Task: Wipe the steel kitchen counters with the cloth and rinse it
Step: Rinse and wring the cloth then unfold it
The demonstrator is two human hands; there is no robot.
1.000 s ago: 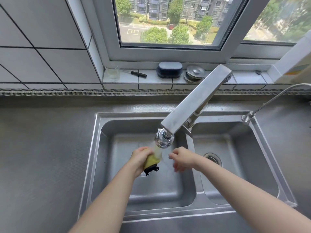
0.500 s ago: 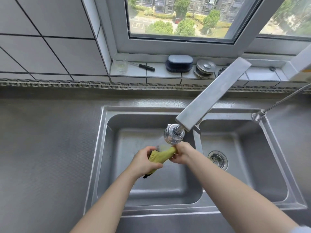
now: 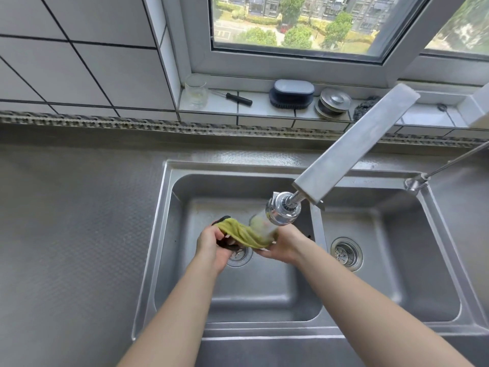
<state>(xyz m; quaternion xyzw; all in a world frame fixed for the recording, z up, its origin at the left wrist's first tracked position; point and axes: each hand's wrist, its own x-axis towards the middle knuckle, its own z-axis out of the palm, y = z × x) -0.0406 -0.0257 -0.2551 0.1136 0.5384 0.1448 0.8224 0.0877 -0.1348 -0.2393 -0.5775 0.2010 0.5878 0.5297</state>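
Head view: yellow-green cloth (image 3: 244, 233) stretched between both hands over the left basin of the sink (image 3: 169, 234), just under the faucet head (image 3: 282, 211) with water running onto it. Left hand (image 3: 211, 245), fingers closed on the cloth's dark-edged end. Right hand (image 3: 284, 243), fingers gripping the other end. Steel desk (image 3: 79, 221) left of the sink.

Yellow-green cloth (image 3: 247, 234) between left hand (image 3: 211, 243) and right hand (image 3: 284, 245), under faucet head (image 3: 283, 211); double sink (image 3: 158, 234) below
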